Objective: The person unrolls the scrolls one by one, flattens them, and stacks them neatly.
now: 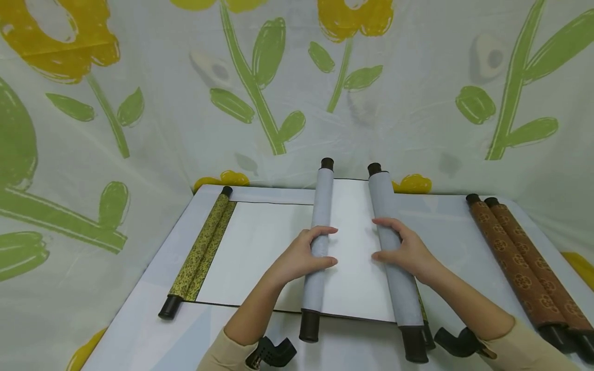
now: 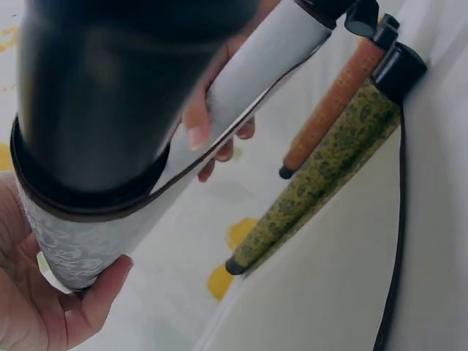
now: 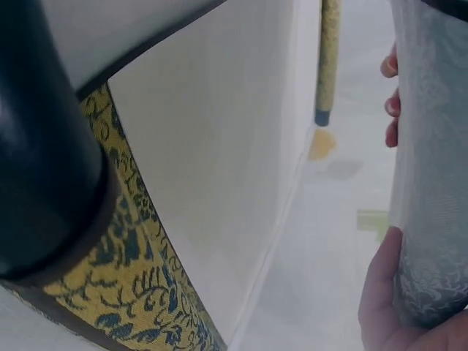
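A pale grey scroll (image 1: 352, 288) is partly unrolled, its white face up between two grey rolls with dark end knobs. My left hand (image 1: 301, 257) grips the left roll (image 1: 323, 206), thumb and fingers around it. Around the right roll (image 1: 385, 201) curl the fingers and thumb of my right hand (image 1: 410, 252). This scroll overlaps a yellow-green patterned scroll (image 1: 199, 247) spread on the table. That lower scroll's right roll (image 3: 146, 278) peeks out beneath the grey one, mostly hidden in the head view.
Two brown patterned scrolls (image 1: 520, 257) lie rolled side by side at the right of the white table (image 1: 436, 226). Behind the table hangs a cloth (image 1: 408, 113) printed with flowers and leaves. A black wrist mount (image 1: 274, 353) sits on the left forearm.
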A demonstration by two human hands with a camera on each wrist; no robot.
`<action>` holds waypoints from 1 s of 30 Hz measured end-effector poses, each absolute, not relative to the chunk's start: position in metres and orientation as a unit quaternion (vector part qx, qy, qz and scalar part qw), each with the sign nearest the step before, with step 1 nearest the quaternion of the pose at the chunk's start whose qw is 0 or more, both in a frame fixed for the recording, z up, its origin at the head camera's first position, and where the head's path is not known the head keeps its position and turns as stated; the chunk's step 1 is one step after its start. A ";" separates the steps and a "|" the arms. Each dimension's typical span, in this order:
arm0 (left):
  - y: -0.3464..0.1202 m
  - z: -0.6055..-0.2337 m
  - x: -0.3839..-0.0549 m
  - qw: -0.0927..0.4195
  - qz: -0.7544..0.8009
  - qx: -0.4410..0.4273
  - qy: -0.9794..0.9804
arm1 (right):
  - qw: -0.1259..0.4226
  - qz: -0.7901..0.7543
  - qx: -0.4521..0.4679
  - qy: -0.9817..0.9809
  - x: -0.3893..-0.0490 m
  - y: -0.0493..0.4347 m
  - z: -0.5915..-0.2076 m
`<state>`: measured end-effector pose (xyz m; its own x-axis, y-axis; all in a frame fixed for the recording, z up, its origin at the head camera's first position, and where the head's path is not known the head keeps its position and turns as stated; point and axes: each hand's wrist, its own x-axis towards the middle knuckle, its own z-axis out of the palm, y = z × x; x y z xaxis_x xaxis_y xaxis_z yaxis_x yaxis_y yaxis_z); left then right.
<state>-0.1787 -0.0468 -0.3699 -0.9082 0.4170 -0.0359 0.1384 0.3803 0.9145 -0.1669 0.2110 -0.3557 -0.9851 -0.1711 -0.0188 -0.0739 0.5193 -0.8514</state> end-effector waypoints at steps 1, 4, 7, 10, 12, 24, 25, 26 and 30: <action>-0.047 -0.371 -0.179 0.129 0.527 0.170 0.823 | 0.047 -0.483 -0.070 0.871 -0.167 0.210 -0.356; -0.048 -0.372 -0.179 0.126 0.515 0.175 0.829 | 0.044 -0.481 -0.068 0.873 -0.167 0.210 -0.358; -0.049 -0.372 -0.179 0.128 0.504 0.184 0.834 | 0.043 -0.486 -0.070 0.870 -0.167 0.209 -0.358; -0.049 -0.372 -0.180 0.128 0.499 0.191 0.836 | 0.041 -0.482 -0.067 0.873 -0.167 0.210 -0.358; -0.049 -0.372 -0.181 0.128 0.498 0.193 0.836 | 0.039 -0.478 -0.060 0.876 -0.168 0.210 -0.358; -0.051 -0.376 -0.187 0.128 0.513 0.169 0.832 | 0.024 -0.469 -0.055 0.881 -0.171 0.214 -0.359; -0.051 -0.376 -0.187 0.129 0.513 0.163 0.833 | 0.026 -0.471 -0.057 0.880 -0.171 0.215 -0.359; -0.051 -0.375 -0.187 0.128 0.512 0.158 0.835 | 0.026 -0.471 -0.058 0.880 -0.171 0.215 -0.359; -0.050 -0.375 -0.187 0.111 0.509 0.144 0.841 | 0.025 -0.476 -0.047 0.878 -0.171 0.219 -0.359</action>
